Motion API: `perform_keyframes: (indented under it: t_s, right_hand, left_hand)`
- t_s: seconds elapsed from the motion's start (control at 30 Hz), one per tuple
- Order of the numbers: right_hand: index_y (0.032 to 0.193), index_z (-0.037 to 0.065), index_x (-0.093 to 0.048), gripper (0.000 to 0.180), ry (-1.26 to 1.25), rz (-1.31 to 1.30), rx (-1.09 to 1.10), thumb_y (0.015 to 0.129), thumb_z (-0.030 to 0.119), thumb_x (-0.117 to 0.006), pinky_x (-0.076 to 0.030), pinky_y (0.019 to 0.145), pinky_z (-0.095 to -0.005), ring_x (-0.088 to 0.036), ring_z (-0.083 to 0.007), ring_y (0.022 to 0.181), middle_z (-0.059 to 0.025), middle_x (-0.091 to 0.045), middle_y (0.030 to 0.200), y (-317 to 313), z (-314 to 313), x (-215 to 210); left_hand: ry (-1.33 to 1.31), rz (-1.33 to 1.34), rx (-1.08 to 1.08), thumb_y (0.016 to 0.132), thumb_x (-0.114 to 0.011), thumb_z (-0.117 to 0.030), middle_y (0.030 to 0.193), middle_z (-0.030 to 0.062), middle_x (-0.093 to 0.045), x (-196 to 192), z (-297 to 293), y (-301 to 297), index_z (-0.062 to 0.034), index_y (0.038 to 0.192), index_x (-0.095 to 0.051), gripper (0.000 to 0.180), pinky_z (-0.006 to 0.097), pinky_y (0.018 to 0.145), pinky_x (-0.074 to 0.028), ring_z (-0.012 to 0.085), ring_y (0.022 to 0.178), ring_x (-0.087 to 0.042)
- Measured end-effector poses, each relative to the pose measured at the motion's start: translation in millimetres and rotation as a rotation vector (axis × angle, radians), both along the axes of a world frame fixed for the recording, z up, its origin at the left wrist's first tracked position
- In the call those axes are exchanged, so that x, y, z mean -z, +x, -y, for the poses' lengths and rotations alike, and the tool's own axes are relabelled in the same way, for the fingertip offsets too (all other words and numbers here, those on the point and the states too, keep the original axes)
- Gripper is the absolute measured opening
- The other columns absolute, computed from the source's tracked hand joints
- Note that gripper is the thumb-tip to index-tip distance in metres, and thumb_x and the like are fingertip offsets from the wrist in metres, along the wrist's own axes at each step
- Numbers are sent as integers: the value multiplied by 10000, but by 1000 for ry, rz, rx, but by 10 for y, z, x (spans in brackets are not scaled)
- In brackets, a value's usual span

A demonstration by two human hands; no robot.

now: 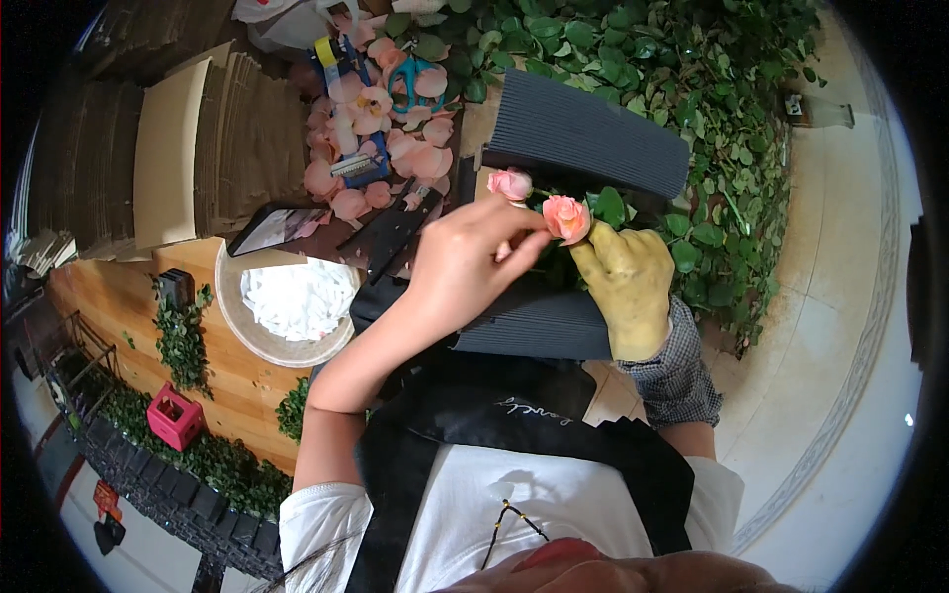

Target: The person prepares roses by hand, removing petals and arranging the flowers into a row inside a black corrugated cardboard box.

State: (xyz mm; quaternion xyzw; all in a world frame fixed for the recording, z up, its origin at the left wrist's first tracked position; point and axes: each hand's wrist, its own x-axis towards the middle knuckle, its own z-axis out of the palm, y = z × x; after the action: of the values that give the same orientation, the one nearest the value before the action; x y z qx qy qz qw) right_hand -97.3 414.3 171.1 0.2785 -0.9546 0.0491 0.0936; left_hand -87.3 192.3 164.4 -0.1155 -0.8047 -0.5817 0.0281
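Pink rose [566, 216] held at the middle of the view, over a dark grey corrugated sheet [583, 133] and just in front of the person's chest; a second, smaller pink rose [511, 183] close beside it to the left, with a green leaf [610, 208] just to the right. Right hand [625, 282], in a yellow glove above a checked cuff, closed around the stems below the blooms, the stems themselves hidden inside the grip. Left hand [465, 259], bare, reaching across from the left with fingertips [529, 237] pinched at the base of the larger bloom, covering part of the stem and of the grey sheet behind. Another fold of the same grey sheet [534, 326] under both hands, curling toward the lap and hiding the worktop edge there. Beyond, to the upper left, a scatter of loose pink petals [346, 148] on the worktop, with teal-handled scissors [415, 79] and a blue and yellow tool [348, 109] lying among them. Nearer, a black phone [277, 227] tilted on the wooden worktop [129, 296], beside a round bowl [287, 306] filled with white pieces. Stacks of flat cardboard [208, 138] at far left. Heap of green foliage [712, 99] across the top and right, reaching the tiled floor [840, 296].
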Motion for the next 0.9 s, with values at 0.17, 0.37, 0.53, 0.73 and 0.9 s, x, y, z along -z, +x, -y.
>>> perform_keyframes:
  t_s: [0.17,0.37,0.53,0.73,0.9]
  right_hand:
    - [744,134,-614,213,-27,-68,-21,763,224,-806,-462,568,-359,-567,-210,534,-23,-559,556,-9,44,-40]
    - [750,138,-623,208,-13,-34,-1,753,226,-811,-466,579,-350,-572,-204,544,-20,-550,552,13,34,-36]
    - [718,137,-586,236,-19,-27,11,747,210,-809,-457,567,-356,-568,-204,540,-18,-534,543,7,33,-32]
    - [683,131,-544,258,-57,-56,43,736,178,-792,-447,555,-371,-569,-219,536,-31,-531,540,-10,92,-94]
    - [672,126,-539,243,-64,-27,35,734,158,-771,-448,555,-389,-577,-243,541,-44,-542,544,2,42,-37]
  left_hand:
    - [32,8,173,857,-775,-69,817,91,-663,92,-5,-115,-18,989,-734,147,290,599,-514,180,638,-632]
    - [13,-17,129,877,-763,-90,842,112,-680,254,-61,-120,-1,986,-731,144,299,633,-520,190,654,-643]
    - [3,38,107,854,-776,-144,826,136,-692,170,-82,-133,-11,917,-728,155,385,631,-540,305,690,-676]
    - [-70,31,105,798,-829,-179,789,126,-672,135,-126,-185,-17,851,-721,202,373,594,-525,289,653,-660]
    - [-38,50,106,807,-809,-133,782,121,-668,88,-165,-134,-12,863,-725,157,372,605,-529,291,656,-664]
